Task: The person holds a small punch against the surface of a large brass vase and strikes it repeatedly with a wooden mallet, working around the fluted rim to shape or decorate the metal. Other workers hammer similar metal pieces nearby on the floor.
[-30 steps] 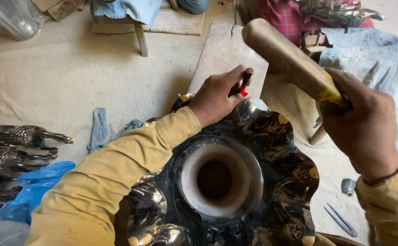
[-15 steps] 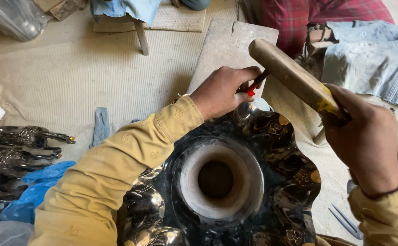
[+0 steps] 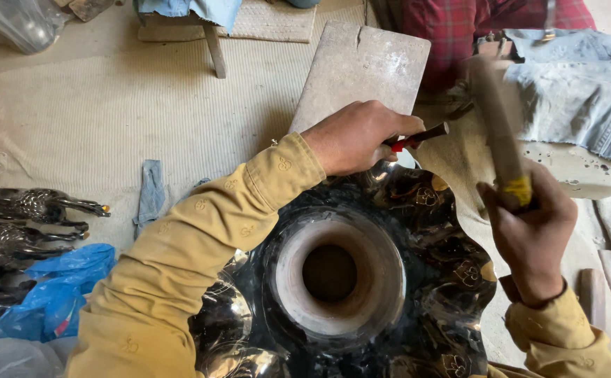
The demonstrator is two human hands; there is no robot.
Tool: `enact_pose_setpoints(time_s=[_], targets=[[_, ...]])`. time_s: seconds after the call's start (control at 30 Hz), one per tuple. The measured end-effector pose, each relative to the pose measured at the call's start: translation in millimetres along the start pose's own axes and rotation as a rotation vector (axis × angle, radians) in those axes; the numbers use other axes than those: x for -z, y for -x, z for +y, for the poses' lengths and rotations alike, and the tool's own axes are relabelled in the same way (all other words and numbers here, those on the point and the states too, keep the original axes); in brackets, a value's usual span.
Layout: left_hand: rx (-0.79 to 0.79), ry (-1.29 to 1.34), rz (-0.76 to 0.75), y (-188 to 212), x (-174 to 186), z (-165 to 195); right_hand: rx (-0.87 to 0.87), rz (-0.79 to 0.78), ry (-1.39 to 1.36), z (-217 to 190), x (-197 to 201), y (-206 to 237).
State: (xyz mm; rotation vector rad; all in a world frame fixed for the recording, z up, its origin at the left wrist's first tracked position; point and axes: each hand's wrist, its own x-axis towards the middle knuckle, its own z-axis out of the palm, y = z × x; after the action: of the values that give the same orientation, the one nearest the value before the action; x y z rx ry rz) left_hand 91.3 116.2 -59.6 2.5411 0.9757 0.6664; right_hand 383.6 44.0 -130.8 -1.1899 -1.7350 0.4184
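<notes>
Two hands: both are closed on tools above a large glossy black metal vessel with a wavy, flared rim [image 3: 452, 280].
Left hand [image 3: 353, 137]: fingers are wrapped tightly round a thin dark punch with a red band [image 3: 417, 137]; the hand rests at the far edge of the vessel's rim.
Punch axis: its long axis runs left to right, rising slightly toward the far right, with the free end sticking out past the fingers; the working tip is hidden under the hand.
Right hand [image 3: 533, 234]: fingers are clenched round the near end of a long wooden mallet handle with a yellow band [image 3: 505, 143], held up and blurred.
Mallet axis: it runs from near to far, and its head lies on the far side, above and to the right of the punch.
Key relation: the punch's exposed end lies left of and lower than the mallet, and the left hand is the nearer hand to the rim.
Vessel: it lies directly below the view, its pale round mouth [image 3: 333, 273] central and facing up, with engraved motifs on the rim.
Surroundings: a grey stone slab [image 3: 361, 70] lies beyond the left hand, dark shiny metal animal figures [image 3: 25, 224] sit at the left beside a crumpled blue plastic bag [image 3: 60, 290], and folded blue denim cloth [image 3: 571, 84] lies at the far right.
</notes>
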Motion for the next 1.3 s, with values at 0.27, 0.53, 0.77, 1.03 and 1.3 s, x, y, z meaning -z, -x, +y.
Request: enact_pose_setpoints(time_s=[0.27, 0.53, 0.77, 1.03, 1.3], targets=[[-0.003, -0.013, 0.048, 1.2, -0.2, 4.9, -0.022, 0.022, -0.025, 7.7, -1.6, 1.7], [0.039, -0.034, -0.026, 0.0, -2.2, 5.2, -0.008, 0.005, -0.039, 21.2, -7.2, 8.6], [-0.004, -0.034, -0.036, -1.2, 0.1, 8.1, 0.14, 0.029, 0.098, 35.7, -11.7, 8.2], [0.025, -0.008, -0.131, 0.1, 2.4, 10.2, 0.076, 0.16, 0.205, 53.2, -12.5, 14.5], [-0.081, 0.092, 0.151, 25.6, -9.2, -19.4, -0.013, -0.018, -0.001, 37.9, -0.2, 11.1]])
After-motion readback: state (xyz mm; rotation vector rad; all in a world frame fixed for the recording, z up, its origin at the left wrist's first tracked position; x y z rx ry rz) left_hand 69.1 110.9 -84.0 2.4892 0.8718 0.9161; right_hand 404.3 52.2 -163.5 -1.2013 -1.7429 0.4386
